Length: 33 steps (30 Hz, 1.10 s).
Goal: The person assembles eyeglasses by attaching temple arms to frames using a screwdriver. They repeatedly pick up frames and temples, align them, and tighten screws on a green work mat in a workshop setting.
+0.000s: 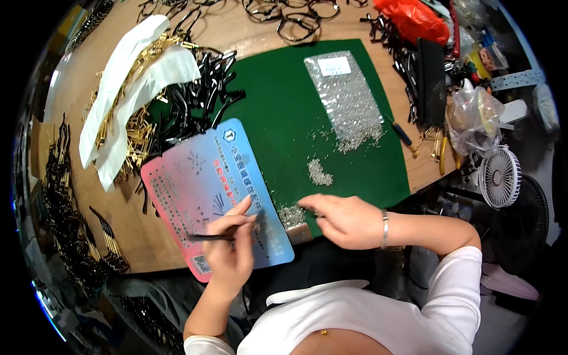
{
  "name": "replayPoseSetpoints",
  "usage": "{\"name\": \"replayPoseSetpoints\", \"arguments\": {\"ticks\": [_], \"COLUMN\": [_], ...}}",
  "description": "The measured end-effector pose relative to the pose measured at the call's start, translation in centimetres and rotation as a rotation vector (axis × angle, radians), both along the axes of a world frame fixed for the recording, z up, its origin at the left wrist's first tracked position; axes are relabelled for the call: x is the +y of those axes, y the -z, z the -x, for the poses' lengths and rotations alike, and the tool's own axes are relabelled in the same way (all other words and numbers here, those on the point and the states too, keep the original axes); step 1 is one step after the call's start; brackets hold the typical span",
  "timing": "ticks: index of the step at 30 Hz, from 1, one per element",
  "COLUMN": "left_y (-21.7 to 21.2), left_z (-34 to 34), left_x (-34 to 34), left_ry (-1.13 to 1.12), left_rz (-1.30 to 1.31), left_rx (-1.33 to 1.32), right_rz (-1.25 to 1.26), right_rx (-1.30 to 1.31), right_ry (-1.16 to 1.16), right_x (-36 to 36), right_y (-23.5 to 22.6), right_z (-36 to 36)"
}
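My left hand point(230, 251) is closed on a slim dark glasses temple tip point(208, 237), which points left over the pink and blue printed mat point(177, 201). To its right, my right hand point(346, 222) reaches in with a metal bracelet on the wrist. Its fingers are bent and drawn together beside a heap of tiny silver metal parts point(291, 215); whatever they pinch is too small to make out. A smaller heap of the same silver bits point(319, 172) lies farther off on the green mat point(269, 100). Beyond it rests a clear bag point(349, 94) full of such parts, some spilling from its near end.
Black temple tips point(195, 97) and gold-coloured temples point(139, 133) with white wrapping point(121, 89) pile up at left. Glasses frames point(299, 21) lie at the far edge. On the right are a screwdriver point(404, 137), a red bag point(414, 21) and a white fan point(500, 176).
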<state>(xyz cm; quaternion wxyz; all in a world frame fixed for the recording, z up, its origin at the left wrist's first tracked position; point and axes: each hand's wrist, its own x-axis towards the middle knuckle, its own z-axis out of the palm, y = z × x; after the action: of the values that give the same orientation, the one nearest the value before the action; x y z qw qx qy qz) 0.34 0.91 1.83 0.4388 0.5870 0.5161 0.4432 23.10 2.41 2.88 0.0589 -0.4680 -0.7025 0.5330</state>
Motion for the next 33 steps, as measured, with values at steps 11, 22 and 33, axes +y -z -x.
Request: {"name": "replayPoseSetpoints", "arguments": {"ticks": [11,22,33], "left_y": [2.9,3.3,3.5], "left_z": [-0.6,0.2,0.5], "left_x": [0.6,0.5,-0.2], "left_ry": [-0.064,-0.022,-0.087], "left_rz": [-0.242,-0.242,-0.183], "left_rx": [0.318,0.325,0.29], "right_rz": [-0.764,-0.499,-0.424], "right_rx": [-0.885,-0.472,-0.757], "right_ry": [0.125,0.011,-0.003], "right_x": [21.7,15.9,22.3], "right_y": [-0.6,-1.4,-1.7], "right_z": [-0.1,1.9,3.3]}}
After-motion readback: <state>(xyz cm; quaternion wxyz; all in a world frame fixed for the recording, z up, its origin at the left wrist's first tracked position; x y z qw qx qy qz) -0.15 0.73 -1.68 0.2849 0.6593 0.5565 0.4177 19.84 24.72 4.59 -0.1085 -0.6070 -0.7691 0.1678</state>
